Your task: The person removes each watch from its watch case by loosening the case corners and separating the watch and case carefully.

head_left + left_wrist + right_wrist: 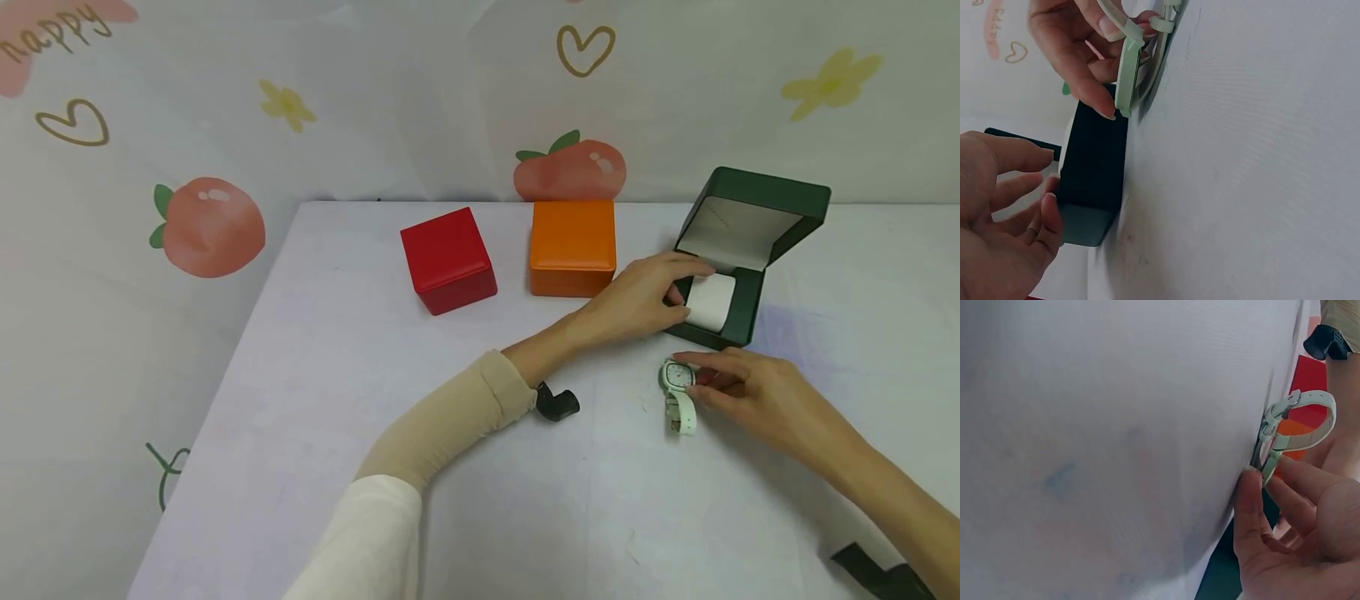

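In the head view my right hand [757,392] pinches a pale green wristwatch [678,377] by its case, low over the table. The strap is fastened into a loop, as the right wrist view shows of the watch [1300,425]. My left hand [637,296] is at the left rim of an open dark green watch box [738,321], its fingers spread and loosely bent. Its fingertips are right at the edge of the white cushion [712,302] inside. In the left wrist view the thumb and fingers of this hand [1004,206] stand apart beside the box [1094,165].
A closed orange box [573,242] stands left of the green one, just behind my left forearm. Farther left is a closed red box [450,258]. A black wrist mount [558,404] shows at my left cuff. A printed cloth [420,100] hangs behind the white table [300,375].
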Demonstrator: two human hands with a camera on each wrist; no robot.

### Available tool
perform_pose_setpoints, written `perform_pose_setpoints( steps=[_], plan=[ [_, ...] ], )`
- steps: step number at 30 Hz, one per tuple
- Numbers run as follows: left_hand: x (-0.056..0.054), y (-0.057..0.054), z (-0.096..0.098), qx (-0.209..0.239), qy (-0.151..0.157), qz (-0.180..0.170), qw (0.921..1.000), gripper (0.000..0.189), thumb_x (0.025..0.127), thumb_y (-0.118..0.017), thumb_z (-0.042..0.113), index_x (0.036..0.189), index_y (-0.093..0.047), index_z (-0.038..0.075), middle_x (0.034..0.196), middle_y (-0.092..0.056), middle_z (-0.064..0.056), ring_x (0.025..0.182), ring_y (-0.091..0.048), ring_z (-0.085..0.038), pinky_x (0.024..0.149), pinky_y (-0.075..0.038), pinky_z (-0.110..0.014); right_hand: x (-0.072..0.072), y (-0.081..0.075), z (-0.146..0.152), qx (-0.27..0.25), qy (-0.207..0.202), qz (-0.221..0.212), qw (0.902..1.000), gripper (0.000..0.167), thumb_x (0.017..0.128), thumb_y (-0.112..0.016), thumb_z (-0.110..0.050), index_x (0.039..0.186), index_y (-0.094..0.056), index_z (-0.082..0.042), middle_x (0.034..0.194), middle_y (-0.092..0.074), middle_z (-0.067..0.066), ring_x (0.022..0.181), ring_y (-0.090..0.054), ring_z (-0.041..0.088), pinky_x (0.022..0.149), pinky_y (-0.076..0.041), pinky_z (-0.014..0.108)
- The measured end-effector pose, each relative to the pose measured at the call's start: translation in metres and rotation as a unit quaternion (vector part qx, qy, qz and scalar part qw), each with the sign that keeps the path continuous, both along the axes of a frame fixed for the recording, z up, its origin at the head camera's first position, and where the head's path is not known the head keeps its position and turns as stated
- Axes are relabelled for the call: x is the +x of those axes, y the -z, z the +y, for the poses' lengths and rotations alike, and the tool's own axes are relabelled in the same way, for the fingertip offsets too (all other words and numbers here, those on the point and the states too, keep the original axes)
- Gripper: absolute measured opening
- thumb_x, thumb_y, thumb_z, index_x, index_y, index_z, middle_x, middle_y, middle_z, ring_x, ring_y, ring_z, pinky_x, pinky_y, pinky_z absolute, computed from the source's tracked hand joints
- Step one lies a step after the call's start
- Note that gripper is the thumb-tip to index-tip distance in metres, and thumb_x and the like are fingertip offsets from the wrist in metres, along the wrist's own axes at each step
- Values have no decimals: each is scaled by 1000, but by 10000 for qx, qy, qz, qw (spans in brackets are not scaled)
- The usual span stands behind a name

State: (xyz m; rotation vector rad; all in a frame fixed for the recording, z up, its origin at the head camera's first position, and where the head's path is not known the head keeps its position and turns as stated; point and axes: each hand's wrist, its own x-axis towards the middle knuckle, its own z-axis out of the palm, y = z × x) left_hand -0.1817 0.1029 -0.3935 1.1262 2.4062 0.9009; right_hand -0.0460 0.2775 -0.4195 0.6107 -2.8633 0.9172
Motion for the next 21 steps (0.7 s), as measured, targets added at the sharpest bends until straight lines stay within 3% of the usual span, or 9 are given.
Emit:
perform_pose_setpoints(
  steps=[5, 12, 21],
  plan=[
    [5, -5, -6, 12, 131, 164, 9998, 52, 94, -63, 9, 144, -52, 14, 142, -51, 1, 85, -59, 4, 77, -43, -8, 2, -7, 3, 12, 94, -65, 9999, 42, 77, -83, -4, 117, -74, -15, 84, -64, -15, 72, -58, -4, 63, -45, 10],
    [15, -15, -20, 76, 418, 588, 9974, 44, 96, -58, 8, 140, -56, 11, 110, -61, 2, 83, -55, -1, 75, -41, -8, 1, -33, 9, 147, 420, -27, 9990, 35, 80, -81, -4, 111, -76, -18, 83, -67, -11, 68, -58, -4, 61, -47, 9],
    [24, -24, -39, 102, 444, 602, 9971, 48, 95, -62, 7, 142, -53, 11, 124, -62, -1, 95, -58, -3, 78, -42, -7, -4, -46, 7, 34, 510, -12, 9987, 37, 78, -81, -1, 109, -76, -20, 85, -64, -16, 70, -58, -5, 63, -45, 7]
  ],
)
